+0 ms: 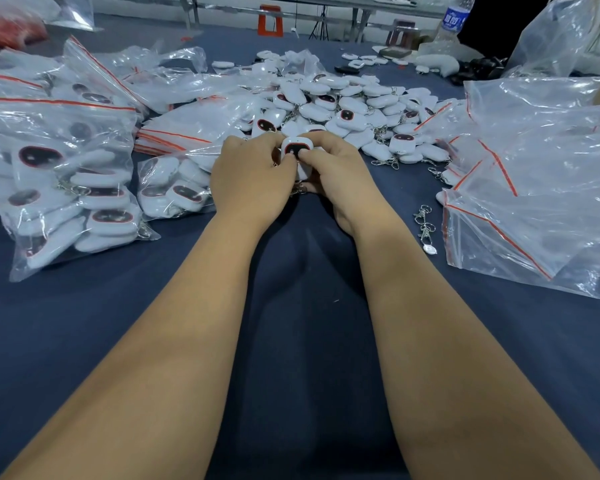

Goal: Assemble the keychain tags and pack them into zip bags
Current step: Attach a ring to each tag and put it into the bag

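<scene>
Two bare forearms run up from the bottom edge over a dark blue cloth-covered table (pixel 84 323) and meet at centre frame. Left hand (pixel 248 178) and right hand (pixel 336 174) both grip one small white rounded plastic keychain tag with a red-rimmed dark oval face (pixel 297 154), held between them just above the cloth; fingers of both hands curled round it, both thumbs pressed on or beside the dark face, fingertips nearly touching each other. A bit of metal clasp shows under the tag, mostly hidden by the hands. Right of the right forearm, loose silver metal snap-hook clasps (pixel 425 225) lie on the cloth, just beside a heap of empty clear zip bags with red seal strips (pixel 534 188). Left of the left hand, a clear zip bag part-filled with white tags (pixel 174 188) touches the hand's edge; further left, larger filled clear zip bags of the same tags (pixel 59 181) are piled up. A flat stack of unused red-strip zip bags (pixel 167 136) sits behind the part-filled bag. Directly beyond the hands, a big loose pile of white tags with clasps (pixel 343 109) spreads across the middle of the table. Far right, a clear plastic water bottle with a blue label (pixel 452 20) stands upright. Far centre, an orange stool (pixel 271 20), blurred.
</scene>
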